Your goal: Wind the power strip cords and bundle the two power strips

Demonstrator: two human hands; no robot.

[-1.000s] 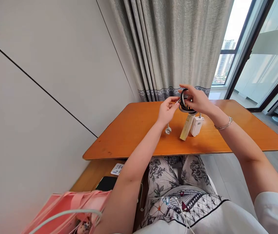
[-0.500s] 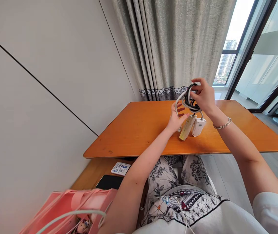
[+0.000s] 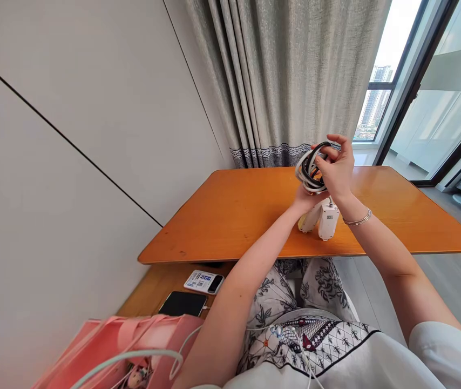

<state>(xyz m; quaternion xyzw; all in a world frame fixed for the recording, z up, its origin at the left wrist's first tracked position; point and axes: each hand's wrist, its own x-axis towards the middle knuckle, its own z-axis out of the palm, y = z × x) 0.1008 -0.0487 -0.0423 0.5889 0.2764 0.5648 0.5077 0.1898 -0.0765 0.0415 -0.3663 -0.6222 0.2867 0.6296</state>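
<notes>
A coil of black and white power cords [image 3: 306, 172] is held up above the table between my two hands. My right hand [image 3: 338, 165] grips the upper right of the coil, thumb and fingers pinched on it and the index finger raised. My left hand [image 3: 308, 200] is closed around the coil's lower side, its fingers mostly hidden behind the loops. Below hang or stand two power strips: a white one [image 3: 329, 220] with a small label, and a yellowish one [image 3: 307, 220] partly covered by my left hand. Whether they touch the tabletop I cannot tell.
The orange-brown wooden table [image 3: 214, 216] extends in front of me, with a grey curtain [image 3: 295, 81] behind it. On a lower wooden surface at left lie a dark-screened phone [image 3: 183, 303], a white printed device [image 3: 203, 282] and a pink bag [image 3: 133, 335].
My left hand has moved right and under the coil, and the loose white loop is gathered in with the rest. The power strips have shifted slightly, turning more upright.
</notes>
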